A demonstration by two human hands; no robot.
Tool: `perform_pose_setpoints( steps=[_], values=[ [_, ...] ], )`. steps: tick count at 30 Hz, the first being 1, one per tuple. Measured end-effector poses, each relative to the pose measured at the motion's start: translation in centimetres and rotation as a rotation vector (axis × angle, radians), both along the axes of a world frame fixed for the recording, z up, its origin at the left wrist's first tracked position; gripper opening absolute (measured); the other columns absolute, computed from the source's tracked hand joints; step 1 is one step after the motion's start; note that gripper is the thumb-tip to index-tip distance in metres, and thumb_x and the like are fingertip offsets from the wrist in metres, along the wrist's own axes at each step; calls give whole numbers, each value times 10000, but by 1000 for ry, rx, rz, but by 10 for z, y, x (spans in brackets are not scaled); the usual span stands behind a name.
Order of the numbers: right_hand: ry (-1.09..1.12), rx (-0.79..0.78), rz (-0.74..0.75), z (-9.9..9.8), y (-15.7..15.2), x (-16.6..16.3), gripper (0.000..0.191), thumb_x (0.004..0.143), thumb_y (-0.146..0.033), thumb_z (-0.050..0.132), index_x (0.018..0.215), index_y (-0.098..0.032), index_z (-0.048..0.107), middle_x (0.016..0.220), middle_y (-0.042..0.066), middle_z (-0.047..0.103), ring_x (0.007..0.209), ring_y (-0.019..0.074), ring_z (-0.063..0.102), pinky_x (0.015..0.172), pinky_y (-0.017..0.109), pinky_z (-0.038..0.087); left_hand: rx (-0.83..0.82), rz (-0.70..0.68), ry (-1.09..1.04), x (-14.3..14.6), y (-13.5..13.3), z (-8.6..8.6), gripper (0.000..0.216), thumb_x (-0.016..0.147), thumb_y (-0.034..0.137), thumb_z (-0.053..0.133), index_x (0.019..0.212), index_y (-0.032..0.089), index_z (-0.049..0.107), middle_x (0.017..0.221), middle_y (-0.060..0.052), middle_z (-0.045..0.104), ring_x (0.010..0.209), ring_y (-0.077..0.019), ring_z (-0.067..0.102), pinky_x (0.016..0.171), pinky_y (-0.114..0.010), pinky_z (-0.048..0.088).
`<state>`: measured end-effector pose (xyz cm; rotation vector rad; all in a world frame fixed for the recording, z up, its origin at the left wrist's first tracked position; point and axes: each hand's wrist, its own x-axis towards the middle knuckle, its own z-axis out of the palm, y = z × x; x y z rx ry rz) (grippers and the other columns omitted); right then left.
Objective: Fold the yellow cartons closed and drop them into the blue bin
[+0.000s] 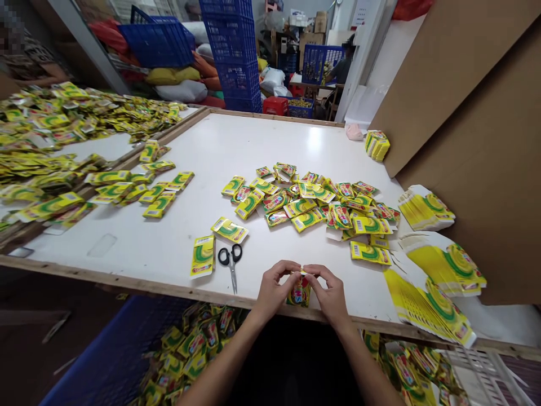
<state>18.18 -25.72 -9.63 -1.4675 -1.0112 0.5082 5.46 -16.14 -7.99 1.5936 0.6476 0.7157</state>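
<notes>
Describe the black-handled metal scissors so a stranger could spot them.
Find the white tabletop, then its near edge left of the person's bare left hand. The scissors lie there, blades toward that edge. Two black handle loops set them apart from neighbouring yellow cardboard packets.

No text reads for certain. Held carton [299,294]: multicoloured lettering on red, too small to make out (part-covered, too). Loose carton [276,201]: similar lettering, same problem. Yellow-faced carton [372,254]: barcode [355,249] at one end, digits unreadable. Wall sheet [360,14]: few dark lines, illegible.
</notes>
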Motion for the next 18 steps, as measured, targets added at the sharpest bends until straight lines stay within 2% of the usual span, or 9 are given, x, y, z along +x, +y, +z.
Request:
perform_pose_setpoints(
  steps=[5,10,12,18],
  values=[
    [22,-33,-96,1,2,-7,196,851,-333,600,958,-203,698,928,63,709,839,194,638,759,334,526,-54,88,0,6,-5,3,160,783,305,664,869,172,689,872,-61,703,825,-190,649,761,-294,518],
    [129,-73,-110,0,6,-3,200,825,-349,624,899,-175,689,853,56,711,776,187,632,729,325,521,-117,152,-13,15,-7,5,152,780,308,660,787,156,661,724,-25,661,677,-148,602,644,-248,493],
    [145,-80,-93,-1,6,-1,188,829,-346,620,882,-179,688,843,52,709,785,189,633,740,328,515,-118,131,-10,14,-5,3,164,790,318,651,795,155,666,730,-26,660,677,-147,600,646,-250,494],
    [134,-65,-7,-5,-3,1,183,852,-339,604,923,-204,704,909,55,712,884,209,643,795,347,500,-11,20,0,5,-2,-5,157,801,296,648,876,178,720,867,-61,695,835,-197,643,741,-298,523]
  ],
)
